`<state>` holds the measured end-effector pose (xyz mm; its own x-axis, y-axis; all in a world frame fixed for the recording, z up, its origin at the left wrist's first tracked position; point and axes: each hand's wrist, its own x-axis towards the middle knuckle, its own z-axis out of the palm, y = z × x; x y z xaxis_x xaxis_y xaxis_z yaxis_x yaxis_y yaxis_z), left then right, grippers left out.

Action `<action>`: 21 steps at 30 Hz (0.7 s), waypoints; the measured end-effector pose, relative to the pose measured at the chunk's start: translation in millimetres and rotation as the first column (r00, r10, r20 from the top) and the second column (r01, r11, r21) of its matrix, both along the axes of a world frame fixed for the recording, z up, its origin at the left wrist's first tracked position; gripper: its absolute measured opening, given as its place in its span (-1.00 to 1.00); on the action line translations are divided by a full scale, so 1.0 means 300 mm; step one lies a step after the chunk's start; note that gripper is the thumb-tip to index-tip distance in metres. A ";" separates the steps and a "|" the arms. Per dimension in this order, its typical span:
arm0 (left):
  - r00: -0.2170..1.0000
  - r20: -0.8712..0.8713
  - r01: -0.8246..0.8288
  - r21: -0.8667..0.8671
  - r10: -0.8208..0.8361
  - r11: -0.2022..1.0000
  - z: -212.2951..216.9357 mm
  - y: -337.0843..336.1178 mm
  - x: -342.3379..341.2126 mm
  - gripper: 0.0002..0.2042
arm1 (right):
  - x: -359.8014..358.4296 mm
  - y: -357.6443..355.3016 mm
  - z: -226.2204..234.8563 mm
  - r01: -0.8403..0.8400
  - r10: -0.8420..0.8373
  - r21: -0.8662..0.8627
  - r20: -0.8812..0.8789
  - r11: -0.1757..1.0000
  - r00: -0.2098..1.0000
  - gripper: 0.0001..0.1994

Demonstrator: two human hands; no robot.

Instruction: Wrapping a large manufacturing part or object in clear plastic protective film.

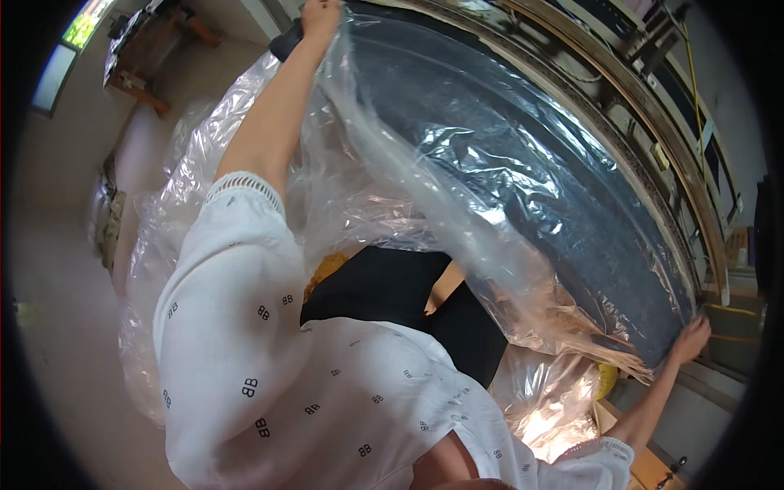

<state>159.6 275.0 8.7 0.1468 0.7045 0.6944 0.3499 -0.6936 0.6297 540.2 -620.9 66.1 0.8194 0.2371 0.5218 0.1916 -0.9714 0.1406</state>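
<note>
A large clear plastic sheet point(400, 175) spreads over a long dark surface point(392, 65) and hangs in crumpled folds on my near side. At the far left, my left hand point(321, 15) is closed on the sheet near its end, with the arm stretched out; the fingertips are partly cut off by the picture's edge. My right hand point(692, 339) is closed at the sheet's right end, by the corner of the dark surface. Between the hands the sheet is wrinkled and shiny, with a bunched fold running slantwise along it.
A long machine frame with wooden rails point(686, 163) runs along the far side, with a yellow cord point(697, 98) above it. Another wooden-legged table point(147, 57) stands at the back left. Some yellow material point(606, 380) shows under the plastic near my right arm.
</note>
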 end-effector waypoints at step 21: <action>0.990 0.134 -0.024 -0.180 0.048 0.983 0.066 -0.102 0.026 -0.87 | -1.158 1.911 0.114 -0.337 0.492 0.844 -0.522 0.418 -0.697 -0.73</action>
